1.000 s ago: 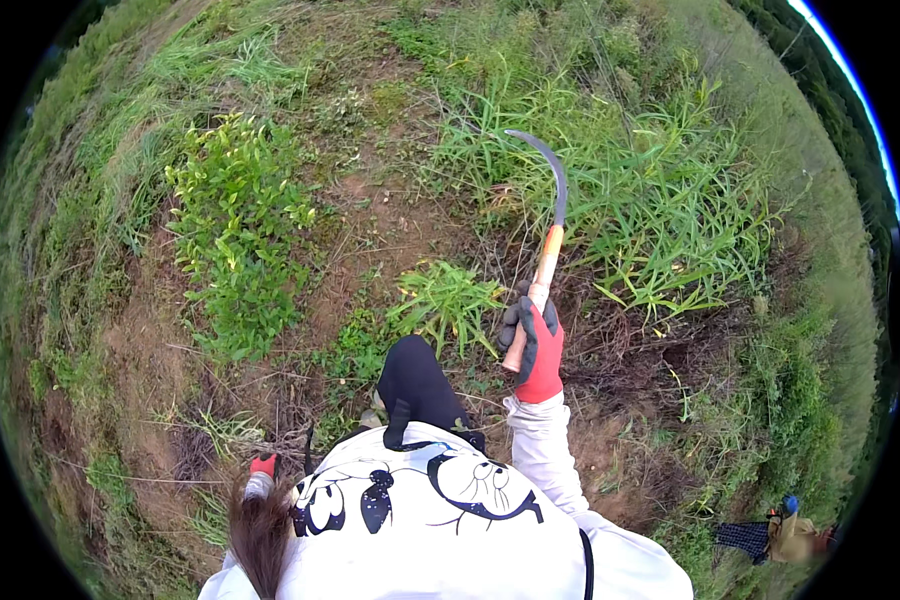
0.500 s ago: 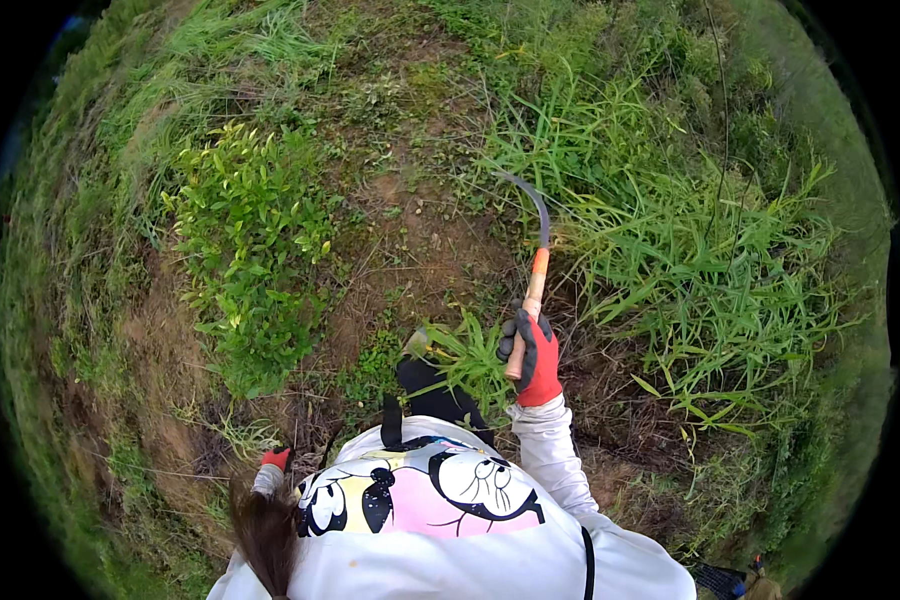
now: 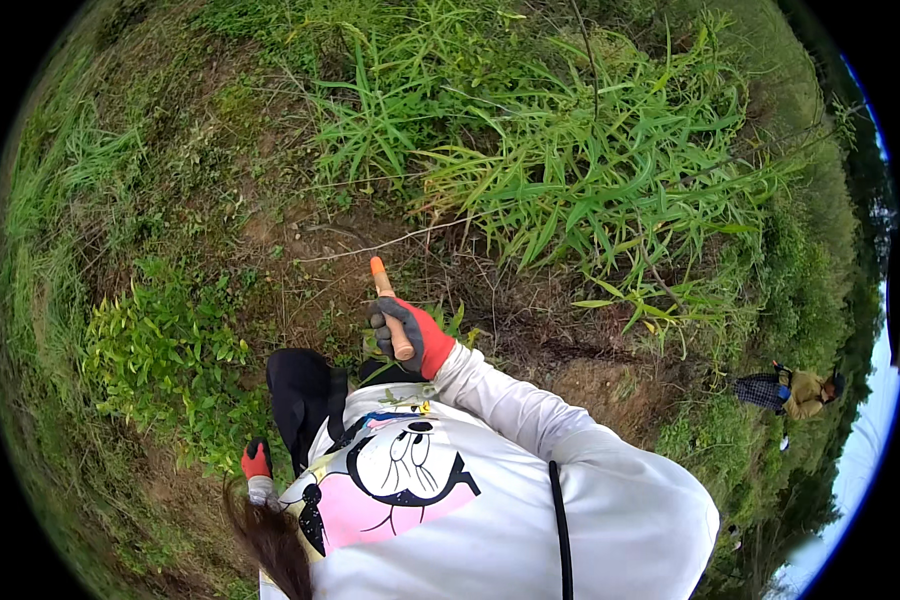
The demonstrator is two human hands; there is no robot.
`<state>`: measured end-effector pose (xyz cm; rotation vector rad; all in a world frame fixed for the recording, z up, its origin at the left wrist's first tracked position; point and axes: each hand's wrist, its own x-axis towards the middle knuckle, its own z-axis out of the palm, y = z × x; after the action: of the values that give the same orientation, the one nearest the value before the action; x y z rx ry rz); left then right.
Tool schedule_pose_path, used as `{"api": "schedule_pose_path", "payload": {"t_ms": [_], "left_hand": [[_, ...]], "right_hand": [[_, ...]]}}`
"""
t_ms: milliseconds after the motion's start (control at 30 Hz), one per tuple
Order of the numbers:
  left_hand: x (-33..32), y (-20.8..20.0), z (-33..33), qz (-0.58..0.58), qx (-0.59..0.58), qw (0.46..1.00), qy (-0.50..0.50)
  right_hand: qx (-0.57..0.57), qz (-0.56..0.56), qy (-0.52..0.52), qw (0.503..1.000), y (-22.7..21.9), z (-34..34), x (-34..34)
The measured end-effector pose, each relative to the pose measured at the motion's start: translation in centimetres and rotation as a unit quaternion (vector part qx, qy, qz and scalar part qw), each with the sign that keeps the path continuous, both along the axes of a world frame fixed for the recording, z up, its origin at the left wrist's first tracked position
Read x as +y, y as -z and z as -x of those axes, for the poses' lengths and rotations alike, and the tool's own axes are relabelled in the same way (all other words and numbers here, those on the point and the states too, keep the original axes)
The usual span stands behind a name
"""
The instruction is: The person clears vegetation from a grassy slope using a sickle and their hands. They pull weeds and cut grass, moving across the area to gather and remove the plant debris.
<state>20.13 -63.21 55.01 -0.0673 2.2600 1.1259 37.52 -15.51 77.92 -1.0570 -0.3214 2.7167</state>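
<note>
My right hand (image 3: 422, 338), in a red and dark grey glove, is closed round the wooden handle of a sickle (image 3: 400, 342). The handle points away from me and ends in an orange collar. Beyond it the blade is hard to make out against the brown soil. Low on the left, beside a leafy shrub (image 3: 165, 335), hangs my left hand (image 3: 257, 461) in a matching glove. Its fingers are too small and dark to read, and nothing shows in it. Tall, long-leaved weeds (image 3: 580, 190) grow ahead and to the right of the sickle.
A thin dry stem (image 3: 380, 246) lies across the soil in front of the sickle. Another person (image 3: 805, 393) in a tan top is at the far right on the slope. Dry stalks and bare earth (image 3: 595, 390) lie right of my arm.
My view has swung to the right, so the weeds and shrub sit further left. The sickle, still in my right hand, has tipped leftward. My left hand shows more fully, and another person has come into view.
</note>
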Motion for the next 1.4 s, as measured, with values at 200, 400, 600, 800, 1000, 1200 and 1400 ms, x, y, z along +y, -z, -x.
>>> {"api": "schedule_pose_path", "payload": {"t_ms": [200,400,600,800,1000,1200,1400], "left_hand": [[2.6,5.8,11.6,-0.034,-0.15,0.985,0.08],[10.2,3.8,30.0,0.177,0.108,0.872,0.444],[19.1,-1.3,48.0,0.121,0.011,0.889,0.441],[25.3,-1.6,54.2,0.011,-0.147,0.921,0.36],[25.7,-2.9,51.6,0.082,-0.044,0.849,0.521],[22.0,-3.2,51.8,0.094,0.011,0.838,0.538],[16.3,-3.2,53.5,0.084,0.039,0.878,0.469]], "right_hand": [[-0.031,0.056,0.21,0.976,5.0,-3.0,0.2],[-0.098,-0.058,0.565,0.817,5.8,-8.5,-5.0],[-0.134,-0.135,0.758,0.624,0.1,-8.9,-11.4],[-0.194,-0.141,0.735,0.635,-1.1,-3.8,-15.6],[-0.208,0.046,0.508,0.835,10.4,2.1,-25.6],[-0.37,0.168,0.493,0.77,19.8,2.8,-35.7],[-0.545,0.096,0.25,0.795,15.8,2.8,-28.4]]}}
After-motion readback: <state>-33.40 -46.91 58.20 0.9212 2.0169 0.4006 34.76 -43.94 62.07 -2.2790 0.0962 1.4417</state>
